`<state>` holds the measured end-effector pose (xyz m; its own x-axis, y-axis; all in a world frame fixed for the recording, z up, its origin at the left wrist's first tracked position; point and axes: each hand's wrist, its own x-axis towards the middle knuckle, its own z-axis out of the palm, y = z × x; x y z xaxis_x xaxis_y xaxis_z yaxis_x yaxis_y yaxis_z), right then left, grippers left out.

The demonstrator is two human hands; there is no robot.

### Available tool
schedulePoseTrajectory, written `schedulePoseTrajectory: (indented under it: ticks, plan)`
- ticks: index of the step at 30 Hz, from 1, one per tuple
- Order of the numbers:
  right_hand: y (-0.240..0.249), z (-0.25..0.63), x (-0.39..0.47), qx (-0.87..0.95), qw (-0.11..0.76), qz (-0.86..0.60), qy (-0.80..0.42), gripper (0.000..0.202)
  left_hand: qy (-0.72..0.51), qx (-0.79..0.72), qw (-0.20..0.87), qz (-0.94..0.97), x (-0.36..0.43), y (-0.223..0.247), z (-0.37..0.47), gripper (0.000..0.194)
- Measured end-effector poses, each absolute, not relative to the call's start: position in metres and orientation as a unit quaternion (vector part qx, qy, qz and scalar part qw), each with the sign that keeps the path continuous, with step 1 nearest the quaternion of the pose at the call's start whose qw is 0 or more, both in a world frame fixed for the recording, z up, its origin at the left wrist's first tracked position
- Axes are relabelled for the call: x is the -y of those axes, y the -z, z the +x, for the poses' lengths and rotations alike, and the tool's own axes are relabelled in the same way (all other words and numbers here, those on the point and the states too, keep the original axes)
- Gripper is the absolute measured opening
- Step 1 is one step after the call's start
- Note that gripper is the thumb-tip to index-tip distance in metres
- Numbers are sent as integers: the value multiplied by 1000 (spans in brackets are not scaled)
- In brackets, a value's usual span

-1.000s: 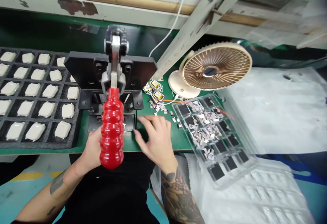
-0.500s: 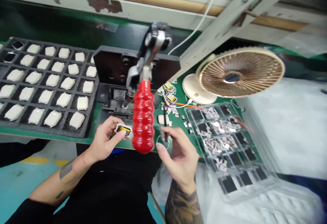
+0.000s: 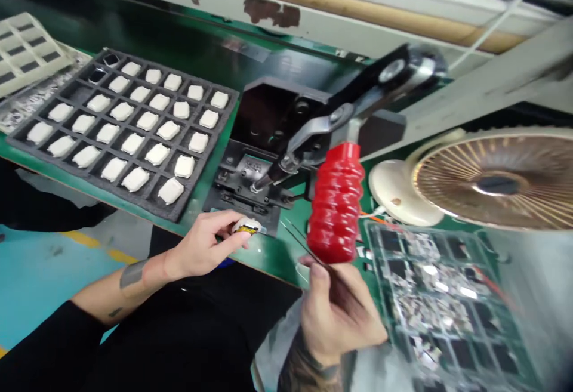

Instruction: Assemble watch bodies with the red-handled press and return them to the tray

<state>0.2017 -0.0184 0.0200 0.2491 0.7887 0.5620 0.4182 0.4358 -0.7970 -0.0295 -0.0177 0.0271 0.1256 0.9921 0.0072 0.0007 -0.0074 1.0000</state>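
Observation:
Between the thumb and fingers of my left hand (image 3: 208, 243) is a small white device (image 3: 247, 226) with a yellow and black part, near the bench's front edge. My right hand (image 3: 340, 308) is closed on thin dark tweezers (image 3: 304, 243), whose two tips point up and left toward the device without touching it. The red grip (image 3: 335, 204) of a toggle clamp hangs just above my right hand and hides part of it. Behind my left hand sits the clamp's black metal fixture (image 3: 253, 180).
On the left lies a dark foam tray (image 3: 176, 216) of white pieces, with a cream tray (image 3: 27, 52) beyond it. At the right stand a fan (image 3: 492, 180) and a clear compartment tray (image 3: 380, 261) of small parts. The clamp's arm (image 3: 367, 90) rises over the bench.
The view has swung, so the bench items appear shifted. My right hand has turned, and the tweezers now point up and left toward the device. My left hand still holds the device, now tilted.

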Motion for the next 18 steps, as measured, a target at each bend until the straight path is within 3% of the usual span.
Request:
schedulePoseTrajectory:
  ticks: [6, 10, 18]
  plan:
    - [-10, 167, 28, 564, 650, -457, -225, 13, -456, -454, 583, 496, 22, -10, -3, 48]
    - [-2, 165, 30, 556, 647, -469, -230, 18, -465, -458, 573, 496, 19, -6, 2, 41]
    - [3, 168, 27, 532, 645, -494, -240, 8, -457, -462, 552, 523, 19, -7, -2, 42]
